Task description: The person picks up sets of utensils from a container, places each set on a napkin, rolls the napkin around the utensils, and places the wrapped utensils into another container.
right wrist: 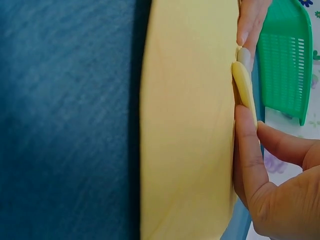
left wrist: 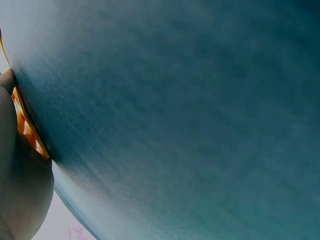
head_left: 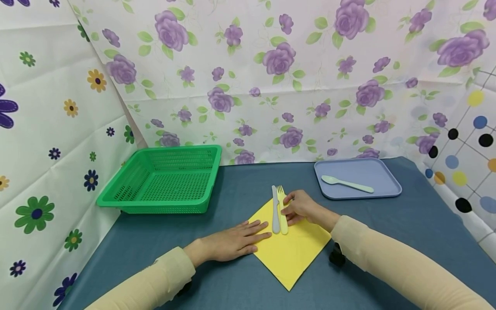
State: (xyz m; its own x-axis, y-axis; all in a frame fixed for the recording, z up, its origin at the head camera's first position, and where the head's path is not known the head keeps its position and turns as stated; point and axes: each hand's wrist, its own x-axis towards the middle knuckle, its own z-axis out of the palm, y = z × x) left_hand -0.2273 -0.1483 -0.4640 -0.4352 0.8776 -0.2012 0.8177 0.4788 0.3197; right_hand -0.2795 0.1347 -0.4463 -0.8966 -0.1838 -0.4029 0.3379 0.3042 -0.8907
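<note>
Head pic bright, evenly lit, soft shadows; L wrist pic dim & blurry.

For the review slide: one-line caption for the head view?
Right hand pinches a yellow fork beside a gray knife on a yellow napkin; left hand rests across the napkin's edge.

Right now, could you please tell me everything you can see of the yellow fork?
The yellow fork is pale and plastic-looking, with slim tines and a rounded handle end. It sits over the yellow napkin, tines at the far side, past the napkin's edge, and runs alongside the grey knife; whether they touch is unclear. The right hand pinches it near its middle.
</note>
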